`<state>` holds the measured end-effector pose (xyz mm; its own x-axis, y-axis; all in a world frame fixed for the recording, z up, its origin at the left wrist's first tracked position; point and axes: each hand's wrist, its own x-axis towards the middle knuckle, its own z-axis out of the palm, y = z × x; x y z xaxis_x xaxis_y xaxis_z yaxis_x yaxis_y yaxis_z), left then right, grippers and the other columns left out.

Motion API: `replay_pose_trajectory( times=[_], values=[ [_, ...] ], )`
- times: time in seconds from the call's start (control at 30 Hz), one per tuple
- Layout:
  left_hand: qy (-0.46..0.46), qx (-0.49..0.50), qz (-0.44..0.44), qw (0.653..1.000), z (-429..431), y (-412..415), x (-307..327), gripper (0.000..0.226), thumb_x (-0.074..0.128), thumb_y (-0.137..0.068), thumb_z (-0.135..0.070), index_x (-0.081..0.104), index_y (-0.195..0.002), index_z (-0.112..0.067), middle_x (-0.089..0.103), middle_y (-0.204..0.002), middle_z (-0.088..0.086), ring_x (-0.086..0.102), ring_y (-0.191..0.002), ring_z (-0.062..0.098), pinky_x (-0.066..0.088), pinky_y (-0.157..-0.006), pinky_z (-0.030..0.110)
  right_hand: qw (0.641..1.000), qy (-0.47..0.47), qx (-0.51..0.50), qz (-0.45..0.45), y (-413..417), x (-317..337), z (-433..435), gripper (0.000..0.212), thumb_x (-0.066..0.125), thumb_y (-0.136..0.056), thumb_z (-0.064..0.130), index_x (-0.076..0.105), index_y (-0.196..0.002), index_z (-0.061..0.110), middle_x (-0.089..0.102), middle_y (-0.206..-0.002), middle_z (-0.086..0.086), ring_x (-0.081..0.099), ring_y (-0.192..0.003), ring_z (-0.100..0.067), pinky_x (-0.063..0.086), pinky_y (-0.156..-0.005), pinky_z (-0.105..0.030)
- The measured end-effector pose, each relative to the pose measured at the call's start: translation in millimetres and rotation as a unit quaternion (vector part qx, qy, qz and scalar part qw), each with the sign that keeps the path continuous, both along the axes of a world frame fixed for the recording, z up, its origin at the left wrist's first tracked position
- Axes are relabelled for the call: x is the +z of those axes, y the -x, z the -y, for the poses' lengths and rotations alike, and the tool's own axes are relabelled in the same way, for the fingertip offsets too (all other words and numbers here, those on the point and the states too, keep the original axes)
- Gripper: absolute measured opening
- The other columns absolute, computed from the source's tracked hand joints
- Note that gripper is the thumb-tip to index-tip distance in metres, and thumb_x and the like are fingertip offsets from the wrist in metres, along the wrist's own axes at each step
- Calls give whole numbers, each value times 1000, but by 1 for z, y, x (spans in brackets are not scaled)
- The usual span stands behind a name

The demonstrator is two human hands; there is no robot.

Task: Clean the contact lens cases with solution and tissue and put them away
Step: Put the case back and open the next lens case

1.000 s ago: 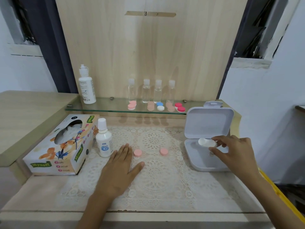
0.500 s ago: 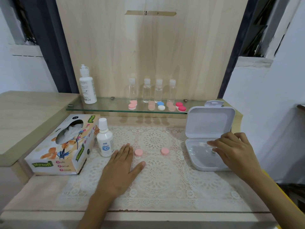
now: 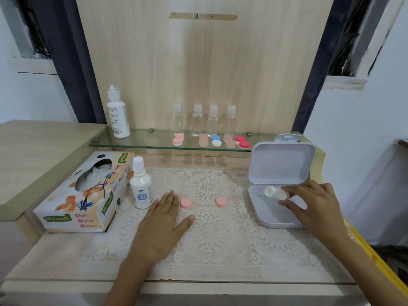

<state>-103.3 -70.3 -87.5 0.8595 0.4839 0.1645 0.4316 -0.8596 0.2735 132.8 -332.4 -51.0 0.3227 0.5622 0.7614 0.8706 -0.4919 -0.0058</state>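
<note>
Two caps (image 3: 186, 203) lie on the lace mat (image 3: 209, 239), a left hand (image 3: 161, 224) flat at their 7 o'clock. At 9 o'clock stands a small bottle (image 3: 141, 186), a tissue box (image 3: 84, 193) beyond it. At 3 o'clock, a right hand (image 3: 313, 206) grips a lens case (image 3: 273, 192) inside an open box (image 3: 265, 214). At 12 o'clock, a shelf (image 3: 143, 142) carries bottles (image 3: 197, 120).

A white twin-cup plastic contact lens case (image 3: 273, 192), pinched by the right hand (image 3: 313, 206), is within the tray of an open white hinged plastic storage box (image 3: 265, 219). At the box's nine o'clock, one round pink cap (image 3: 186, 203) and a second pink cap (image 3: 221, 201) lie flat. Farther that way, a capped white solution bottle (image 3: 141, 188) stands upright just beside a flowered cardboard tissue box (image 3: 72, 208).
</note>
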Motion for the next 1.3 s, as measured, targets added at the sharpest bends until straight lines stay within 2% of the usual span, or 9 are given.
replay_pose_trajectory(
  times=[0.13, 0.2, 0.33, 0.57, 0.67, 0.8, 0.9, 1.07, 1.3],
  values=[
    [-3, 0, -5, 1000, 0, 0, 1, 106, -11, -65, -80, 0, -150, -18, -9, -157, -6, -13, -138, -2, -12, -112, 22, 984, -49, -14, -173, 6, -1, -2, 14, 69, -80, 41, 67, -86, 28, 63, -82, 18, 49, -76, -4, 28, -71, -31],
    [-1, 0, -4, 1000, 0, 0, 1, 106, -11, -65, -80, 0, -150, -18, -8, -157, -6, -14, -138, -2, -12, -113, 22, 959, -98, -3, -267, 9, 1, -5, 11, 72, -80, 36, 64, -87, 32, 63, -85, 18, 52, -81, -3, 33, -73, -31],
    [-3, -2, -5, 1000, -1, 0, 0, 105, -11, -66, -81, -1, -150, -18, -8, -157, -6, -14, -137, -3, -12, -112, 22, 918, -161, 42, -361, 21, 8, -19, 9, 74, -79, 26, 69, -86, 26, 65, -80, 14, 56, -78, -9, 38, -70, -14],
    [-1, -3, 1, 1000, 2, 0, 3, 114, -19, -59, -83, 1, -150, -17, -8, -157, -5, -15, -135, -5, -13, -111, 20, 909, -125, 124, -377, 67, 13, -60, 15, 73, -80, 24, 64, -85, 34, 65, -85, 14, 56, -77, -5, 36, -63, -11],
    [-3, -2, 4, 1000, 2, 1, 3, 121, -26, -53, -84, 3, -150, -17, -5, -157, -5, -13, -135, -5, -13, -111, 20, 909, -95, 143, -380, 83, 8, -77, 9, 73, -80, 24, 67, -87, 27, 64, -88, 12, 56, -79, -5, 35, -64, -9],
    [0, 1, 12, 1000, 2, 1, 4, 101, -9, -66, -71, 5, -150, -16, -3, -158, -4, -8, -141, 1, -11, -112, 20, 910, -44, 139, -388, 91, -5, -100, 12, 71, -83, 25, 70, -94, 19, 60, -89, 10, 53, -80, -2, 36, -67, -9],
    [-4, 2, 10, 1000, 3, 2, 3, 99, -11, -66, -66, 3, -150, -15, -4, -157, -4, -8, -142, 2, -12, -112, 20, 917, -9, 127, -377, 93, -17, -109, 16, 69, -85, 27, 71, -99, 19, 57, -91, 11, 51, -84, -4, 36, -71, -11],
    [-17, -3, 14, 1000, 2, 1, 5, 95, -14, -65, -56, 1, -149, -15, -4, -157, -3, -7, -142, 2, -13, -110, 19, 931, 20, 109, -347, 96, -25, -111, 21, 68, -85, 27, 71, -104, 19, 55, -102, 8, 49, -97, -12, 43, -84, -27],
    [-21, -3, 17, 1000, 2, 1, 4, 95, -14, -66, -56, 3, -149, -14, -3, -157, -3, -6, -142, 3, -13, -110, 19, 923, 13, 116, -366, 97, -26, -110, 28, 74, -80, 28, 70, -107, 21, 56, -103, 8, 50, -99, -11, 44, -87, -27]
  ],
)
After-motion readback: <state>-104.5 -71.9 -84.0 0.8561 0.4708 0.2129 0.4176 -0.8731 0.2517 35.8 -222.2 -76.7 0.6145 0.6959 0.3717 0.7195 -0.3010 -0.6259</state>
